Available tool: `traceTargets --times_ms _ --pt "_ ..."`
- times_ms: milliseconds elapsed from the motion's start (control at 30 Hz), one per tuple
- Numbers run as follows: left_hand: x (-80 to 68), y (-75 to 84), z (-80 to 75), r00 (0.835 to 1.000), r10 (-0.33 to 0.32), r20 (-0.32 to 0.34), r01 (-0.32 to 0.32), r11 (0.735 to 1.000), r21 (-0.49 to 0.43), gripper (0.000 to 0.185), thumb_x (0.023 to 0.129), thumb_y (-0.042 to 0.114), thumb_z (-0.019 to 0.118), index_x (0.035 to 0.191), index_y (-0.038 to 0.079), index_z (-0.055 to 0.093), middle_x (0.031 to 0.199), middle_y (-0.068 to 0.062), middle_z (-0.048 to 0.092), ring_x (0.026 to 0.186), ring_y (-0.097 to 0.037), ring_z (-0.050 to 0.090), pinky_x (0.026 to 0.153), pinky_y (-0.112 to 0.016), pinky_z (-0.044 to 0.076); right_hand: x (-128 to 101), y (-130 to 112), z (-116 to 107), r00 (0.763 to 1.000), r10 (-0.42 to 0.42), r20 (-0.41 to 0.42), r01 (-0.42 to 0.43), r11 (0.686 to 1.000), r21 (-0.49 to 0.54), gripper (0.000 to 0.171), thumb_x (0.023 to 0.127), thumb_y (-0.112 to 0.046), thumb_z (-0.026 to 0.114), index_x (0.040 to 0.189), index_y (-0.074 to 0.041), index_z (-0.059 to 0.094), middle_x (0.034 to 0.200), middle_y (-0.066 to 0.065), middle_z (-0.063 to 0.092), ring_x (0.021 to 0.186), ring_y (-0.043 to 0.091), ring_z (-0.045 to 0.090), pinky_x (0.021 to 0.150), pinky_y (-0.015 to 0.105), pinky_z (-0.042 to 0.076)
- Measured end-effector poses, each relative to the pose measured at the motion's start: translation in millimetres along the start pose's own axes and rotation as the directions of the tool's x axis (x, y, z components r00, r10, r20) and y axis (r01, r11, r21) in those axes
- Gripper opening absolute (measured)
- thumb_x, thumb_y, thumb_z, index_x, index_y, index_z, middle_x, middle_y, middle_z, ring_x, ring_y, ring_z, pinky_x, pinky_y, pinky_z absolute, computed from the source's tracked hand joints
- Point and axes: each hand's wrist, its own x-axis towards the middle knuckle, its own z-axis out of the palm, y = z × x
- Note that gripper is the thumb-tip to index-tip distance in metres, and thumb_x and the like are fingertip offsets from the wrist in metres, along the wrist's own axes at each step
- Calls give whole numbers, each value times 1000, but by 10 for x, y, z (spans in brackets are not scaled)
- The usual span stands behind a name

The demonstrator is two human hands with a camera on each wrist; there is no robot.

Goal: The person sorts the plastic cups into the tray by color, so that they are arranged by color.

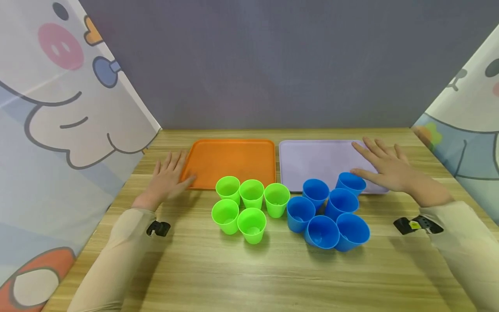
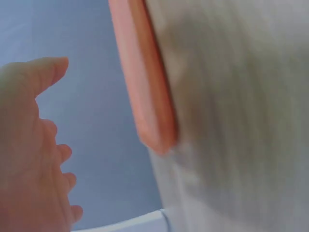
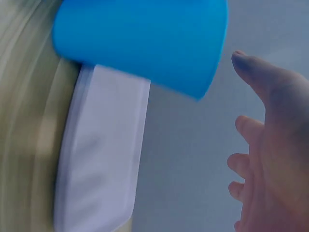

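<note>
My left hand (image 1: 168,177), fingers spread, hovers by the left edge of an orange tray (image 1: 231,160); the left wrist view shows it apart from the tray, holding nothing. Over the right part of a lilac tray (image 1: 312,158) my right hand (image 1: 383,167) is stretched out, its thumb near the rearmost blue cup (image 1: 351,184). In the right wrist view a gap separates that thumb from a blue cup (image 3: 140,38). Several green cups (image 1: 252,223) stand upright before the orange tray. Several blue cups (image 1: 321,232) cluster before the lilac one.
All this is on a wood-grain table (image 1: 234,277). A grey panel (image 1: 249,65) rises behind the trays. Cartoon-printed sheets flank the table, one at left (image 1: 78,112) and one at right (image 1: 471,108). Dark straps sit near both wrists.
</note>
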Motion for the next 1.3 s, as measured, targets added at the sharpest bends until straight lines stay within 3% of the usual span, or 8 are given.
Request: traceTargets --times_ms 167,367,667,833,1067,1133,1300 --pt "3 -143 67 1000 7 25 -5 998 -58 88 103 49 43 157 -3 -2 163 -25 -6 147 -47 -8 114 -68 -1 55 -204 -57 998 -66 11 66 998 3 80 100 -50 50 161 -16 12 163 24 4 148 46 -5 110 66 -18" --pt "26 -239 109 999 2 53 8 983 -185 94 102 51 46 156 -1 -10 162 -27 -8 146 -49 -8 112 -70 5 166 -474 -95 984 -176 11 176 984 -17 79 98 -47 55 160 -14 20 163 23 12 148 45 6 114 66 -8" --pt "71 -319 209 995 -21 96 55 926 -374 110 94 43 66 156 4 -17 159 -34 -7 144 -55 -2 111 -72 8 298 -881 -54 925 -376 46 376 927 15 78 97 -45 59 158 -10 27 160 20 26 146 44 21 113 68 14" --pt "89 -354 245 996 2 89 41 877 -479 115 90 36 72 155 -1 -16 157 -37 -6 143 -56 -1 112 -70 5 390 -1080 -22 897 -430 103 423 902 88 78 96 -47 60 157 -9 29 159 19 30 145 42 25 112 67 20" --pt "126 -484 343 997 14 82 44 746 -665 122 86 26 79 154 0 -18 159 -35 3 138 -55 25 112 -66 22 485 -1316 60 868 -457 194 398 874 277 87 92 -52 65 156 -6 29 158 13 33 143 34 32 113 57 31" --pt "149 -545 383 997 12 73 41 723 -690 123 85 25 81 155 1 -17 159 -34 5 137 -55 28 111 -65 25 500 -1364 82 860 -471 196 393 857 334 87 91 -49 68 155 -4 30 156 14 36 141 34 36 111 57 33" --pt "182 -652 435 998 19 51 26 656 -754 124 82 12 82 155 2 -18 160 -32 6 144 -50 15 115 -62 16 533 -1455 154 848 -496 185 381 814 438 84 89 -40 74 151 0 34 149 16 45 133 37 44 107 58 38"
